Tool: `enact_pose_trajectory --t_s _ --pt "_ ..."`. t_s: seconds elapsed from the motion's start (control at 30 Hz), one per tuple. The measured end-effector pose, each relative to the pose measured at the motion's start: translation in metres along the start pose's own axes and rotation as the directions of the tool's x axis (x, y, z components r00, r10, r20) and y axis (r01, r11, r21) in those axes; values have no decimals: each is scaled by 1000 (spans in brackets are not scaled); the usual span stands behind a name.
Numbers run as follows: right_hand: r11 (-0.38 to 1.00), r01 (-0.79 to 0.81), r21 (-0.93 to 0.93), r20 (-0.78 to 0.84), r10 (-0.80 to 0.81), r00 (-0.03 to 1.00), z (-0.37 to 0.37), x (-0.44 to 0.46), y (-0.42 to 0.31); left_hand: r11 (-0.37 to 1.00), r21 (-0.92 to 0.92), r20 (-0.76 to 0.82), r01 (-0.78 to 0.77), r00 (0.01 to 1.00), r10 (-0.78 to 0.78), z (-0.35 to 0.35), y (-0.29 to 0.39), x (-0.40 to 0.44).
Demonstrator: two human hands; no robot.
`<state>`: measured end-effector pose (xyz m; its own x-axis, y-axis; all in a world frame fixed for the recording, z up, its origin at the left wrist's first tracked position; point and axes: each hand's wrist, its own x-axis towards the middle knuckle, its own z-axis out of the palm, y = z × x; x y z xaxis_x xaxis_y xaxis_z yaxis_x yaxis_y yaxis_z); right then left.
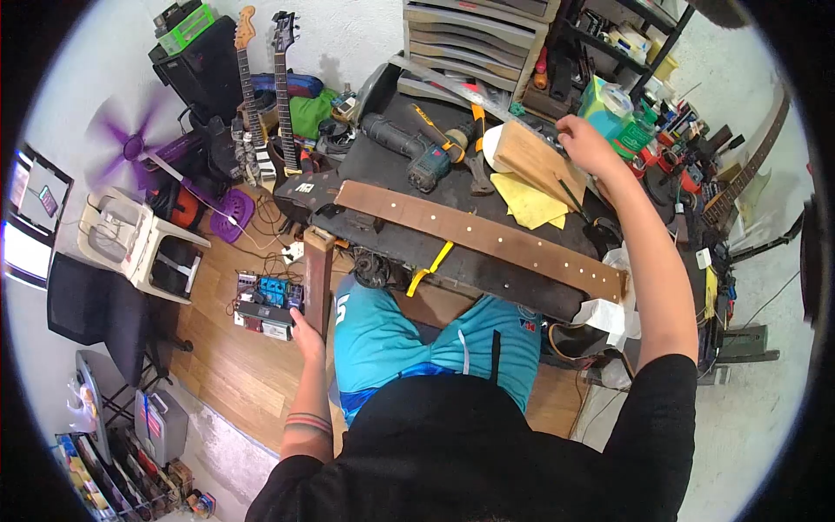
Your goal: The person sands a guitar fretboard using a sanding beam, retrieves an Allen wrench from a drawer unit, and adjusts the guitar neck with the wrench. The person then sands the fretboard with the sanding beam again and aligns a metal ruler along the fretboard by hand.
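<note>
My left hand [307,334] is closed round the lower part of a long brown wooden block [318,270], held upright beside the bench's left front edge. My right hand [588,146] reaches over the back right of the bench, fingers curled in; what they hold, if anything, is hidden. Just left of it lies a light wooden board [532,158], with yellow sandpaper sheets [526,202] below. Across the bench front lies a long brown fretboard [470,235] with pale dot inlays. A cordless drill [409,150] and a hammer [480,152] rest behind it.
Yellow tape [430,270] hangs over the bench's front edge. Drawers [465,43] stand at the back, with bottles and small containers [639,135] at right. Guitars [283,96], a purple fan [139,148] and a pedalboard [265,304] are on the left.
</note>
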<state>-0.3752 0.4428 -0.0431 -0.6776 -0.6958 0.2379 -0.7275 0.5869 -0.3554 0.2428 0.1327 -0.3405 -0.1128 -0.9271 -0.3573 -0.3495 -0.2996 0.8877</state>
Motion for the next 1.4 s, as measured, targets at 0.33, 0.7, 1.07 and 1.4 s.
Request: enact_pose_trajectory --t_s 0.33,0.7,1.07,1.4 --pt "959 -190 212 263 131 956 21 16 0 997 61 -6 54 999 -54 16 -27 27" --pt "904 45 425 77 -86 993 19 49 -81 998 -53 57 19 998 -16 12 -49 39" --pt "889 457 -12 -357 -431 829 -2 48 -235 778 268 -193 -568 759 622 -41 -14 32" --pt "941 314 -123 -263 -336 904 -41 -141 -205 -71 88 60 -994 -66 996 8 342 -67"
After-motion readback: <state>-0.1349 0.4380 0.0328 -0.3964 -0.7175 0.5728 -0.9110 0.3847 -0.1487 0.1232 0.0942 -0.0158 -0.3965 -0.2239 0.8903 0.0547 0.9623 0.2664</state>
